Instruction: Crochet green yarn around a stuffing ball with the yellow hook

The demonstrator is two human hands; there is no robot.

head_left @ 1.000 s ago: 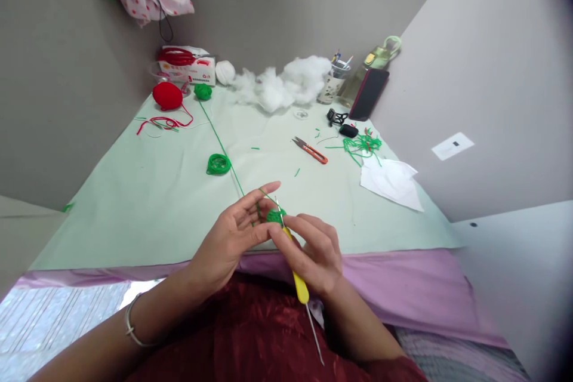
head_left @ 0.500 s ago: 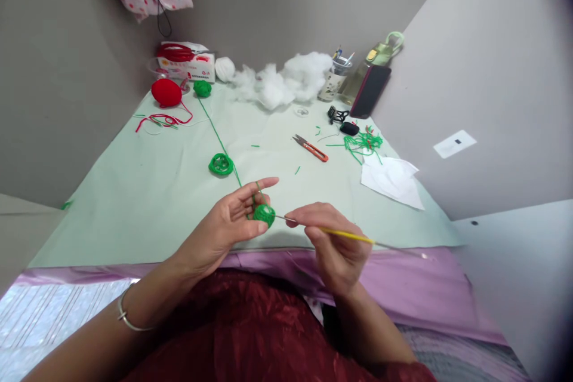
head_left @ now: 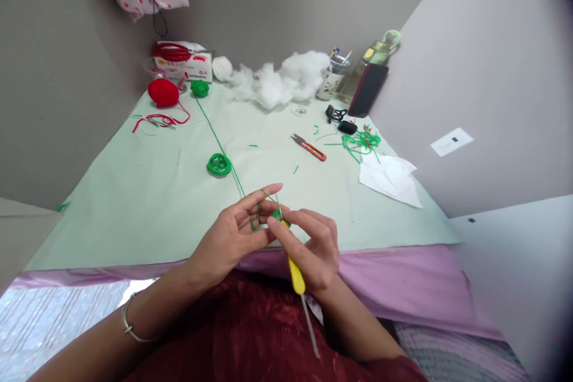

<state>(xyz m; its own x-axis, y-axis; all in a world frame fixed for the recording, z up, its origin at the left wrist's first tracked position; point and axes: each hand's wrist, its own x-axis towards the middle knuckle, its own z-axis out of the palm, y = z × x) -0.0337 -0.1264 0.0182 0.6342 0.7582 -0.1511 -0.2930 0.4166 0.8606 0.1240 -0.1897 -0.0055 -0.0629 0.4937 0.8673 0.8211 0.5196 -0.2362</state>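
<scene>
My left hand (head_left: 237, 230) pinches a small green crochet piece (head_left: 276, 215), now mostly hidden behind the fingers. Green yarn (head_left: 237, 179) loops over the raised left index finger and trails back across the table. In my right hand (head_left: 313, 245) is a crochet hook (head_left: 295, 274) with a yellow grip, its metal shaft pointing up past the piece toward the left index fingertip. The hook's other metal end slants down over my lap. Both hands meet near the table's front edge. A green ball of yarn (head_left: 199, 88) sits at the far end of the strand.
A coiled green ring (head_left: 219, 164) lies left of centre, and orange thread snips (head_left: 308, 147) lie beyond my hands. White stuffing (head_left: 280, 80) lines the back beside a red yarn ball (head_left: 163, 93). At right are a phone (head_left: 368, 89), green scraps (head_left: 362, 142) and white paper (head_left: 388, 179).
My right hand has moved left against the left one. The hook has swung from nearly level to steeply upright, and the green piece has become mostly covered by fingers.
</scene>
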